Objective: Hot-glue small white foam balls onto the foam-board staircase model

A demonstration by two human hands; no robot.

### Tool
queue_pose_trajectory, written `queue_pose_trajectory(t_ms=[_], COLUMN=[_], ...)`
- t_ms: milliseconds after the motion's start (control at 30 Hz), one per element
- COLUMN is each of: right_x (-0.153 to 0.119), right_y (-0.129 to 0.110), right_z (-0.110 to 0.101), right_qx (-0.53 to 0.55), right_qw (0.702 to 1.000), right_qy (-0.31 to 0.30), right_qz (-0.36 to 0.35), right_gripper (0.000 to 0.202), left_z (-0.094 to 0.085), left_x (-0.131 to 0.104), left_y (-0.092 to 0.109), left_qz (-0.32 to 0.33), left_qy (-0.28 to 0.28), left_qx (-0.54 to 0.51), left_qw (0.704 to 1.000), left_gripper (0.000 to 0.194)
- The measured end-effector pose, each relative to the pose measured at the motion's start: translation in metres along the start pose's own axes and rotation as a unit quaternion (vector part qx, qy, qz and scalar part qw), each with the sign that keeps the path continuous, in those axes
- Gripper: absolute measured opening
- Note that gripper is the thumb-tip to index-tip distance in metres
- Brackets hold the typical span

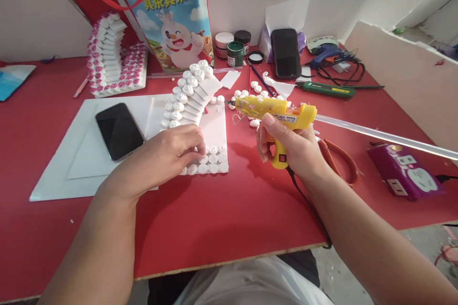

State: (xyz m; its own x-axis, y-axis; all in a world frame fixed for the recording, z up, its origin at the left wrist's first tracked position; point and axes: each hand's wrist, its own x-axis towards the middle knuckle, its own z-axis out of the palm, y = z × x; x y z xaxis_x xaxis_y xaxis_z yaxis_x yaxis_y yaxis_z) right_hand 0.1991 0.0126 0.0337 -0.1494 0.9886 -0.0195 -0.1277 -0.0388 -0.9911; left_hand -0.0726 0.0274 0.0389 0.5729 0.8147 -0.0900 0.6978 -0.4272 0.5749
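Note:
A white craft piece (213,131) stands on the table, with a curved upright part edged in white rosettes and rows of rosettes along its base's front. My left hand (175,150) rests over the base's front left, fingers bent down among the rosettes; whatever its fingertips touch is hidden. Wrapped round the handle of a yellow glue gun (265,107) is my right hand (286,145). The gun's nozzle points left, near the right edge of the base, and a clear glue stick (386,136) sticks out behind it. Loose white rosettes (255,86) lie beyond the gun.
A black phone (119,131) lies on white board (57,167) at left. Behind stand a pink-and-white craft piece (103,90), a printed bag (175,19) and paint jars (235,55). Orange-handled pliers (352,164), a purple box (404,171) and a green tool (325,89) lie right.

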Motion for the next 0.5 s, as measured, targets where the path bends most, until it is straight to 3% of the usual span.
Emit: queue_pose_trajectory(t_ms=[133, 233, 500], right_x=[0.0003, 0.0005, 0.0001], right_y=[0.0002, 0.0004, 0.0007], right_z=[-0.0005, -0.0003, -0.0004], right_qx=[-0.008, -0.01, -0.004], right_qw=[1.0, 1.0, 1.0], right_qy=[-0.002, -0.001, 0.0], right_qz=[0.002, -0.001, 0.004], right_gripper=[0.047, 0.045, 0.049], left_z=[-0.0005, 0.0014, 0.0072], left_x=[-0.002, -0.0026, -0.0003], left_y=[-0.001, -0.0023, -0.004], left_qz=[0.003, 0.007, 0.022], left_qy=[0.028, 0.047, 0.024], left_qx=[0.01, 0.035, 0.076], left_qw=[1.0, 0.998, 0.997], left_gripper=[0.013, 0.017, 0.027])
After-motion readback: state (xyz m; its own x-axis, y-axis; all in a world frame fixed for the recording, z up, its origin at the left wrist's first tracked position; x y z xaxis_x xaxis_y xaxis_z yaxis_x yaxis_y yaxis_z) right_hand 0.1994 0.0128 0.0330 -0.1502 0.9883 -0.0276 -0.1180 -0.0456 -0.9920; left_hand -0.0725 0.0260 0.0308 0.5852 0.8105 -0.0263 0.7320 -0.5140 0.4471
